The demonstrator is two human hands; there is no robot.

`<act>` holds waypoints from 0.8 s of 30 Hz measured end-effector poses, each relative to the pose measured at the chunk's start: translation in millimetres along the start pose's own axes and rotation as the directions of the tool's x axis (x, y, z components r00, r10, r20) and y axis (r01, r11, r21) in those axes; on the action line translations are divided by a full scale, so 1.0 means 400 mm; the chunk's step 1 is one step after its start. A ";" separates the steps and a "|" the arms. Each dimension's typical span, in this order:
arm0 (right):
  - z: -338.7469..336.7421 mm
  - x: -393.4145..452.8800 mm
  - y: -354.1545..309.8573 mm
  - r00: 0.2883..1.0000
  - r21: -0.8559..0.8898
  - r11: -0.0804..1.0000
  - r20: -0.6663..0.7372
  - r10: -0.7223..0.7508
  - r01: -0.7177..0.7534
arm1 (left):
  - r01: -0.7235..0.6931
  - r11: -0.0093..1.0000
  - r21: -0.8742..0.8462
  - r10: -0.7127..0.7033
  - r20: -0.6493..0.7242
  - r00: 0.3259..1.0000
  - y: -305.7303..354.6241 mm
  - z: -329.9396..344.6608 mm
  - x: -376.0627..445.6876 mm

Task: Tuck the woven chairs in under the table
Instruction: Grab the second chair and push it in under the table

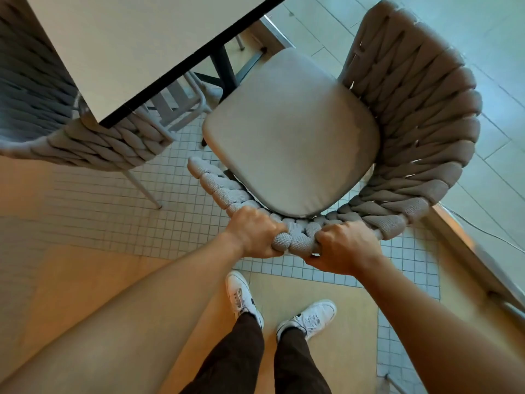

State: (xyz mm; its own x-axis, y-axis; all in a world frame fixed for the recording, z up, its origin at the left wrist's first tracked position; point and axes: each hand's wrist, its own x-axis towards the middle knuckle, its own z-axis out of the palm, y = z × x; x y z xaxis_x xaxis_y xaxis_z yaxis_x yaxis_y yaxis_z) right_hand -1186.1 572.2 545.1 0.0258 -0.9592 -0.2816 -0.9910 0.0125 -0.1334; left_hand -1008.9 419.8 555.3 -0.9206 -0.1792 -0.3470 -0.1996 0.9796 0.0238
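A grey woven chair (420, 115) with a pale seat cushion (289, 132) stands in front of me, beside the corner of the white table (136, 38). Its cushion lies almost wholly outside the table's edge. My left hand (254, 233) and my right hand (343, 247) both grip the braided top rim of its curved backrest, close together. A second woven chair (93, 146) stands at the left, its seat hidden under the tabletop.
The table's dark leg (224, 66) stands just beyond the cushion's far side. Small square tiles (113, 211) cover the floor. A raised threshold (468, 251) and a thin cable run along the right. My white shoes (309, 317) are below the chair.
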 end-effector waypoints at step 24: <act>-0.125 0.047 0.286 0.988 -0.254 0.967 0.155 0.013 0.027 | 0.193 0.974 -0.115 -0.205 -0.104 0.973 0.109 -0.017 0.167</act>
State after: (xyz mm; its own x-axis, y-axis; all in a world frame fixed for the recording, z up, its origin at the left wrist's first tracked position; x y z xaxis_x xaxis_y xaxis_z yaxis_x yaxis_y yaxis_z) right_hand -1305.4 541.6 572.1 0.0328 -0.9034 -0.4275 -0.9908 -0.0856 0.1049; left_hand -1081.4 450.0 539.6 -0.8900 -0.3847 -0.2449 -0.4108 0.9095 0.0643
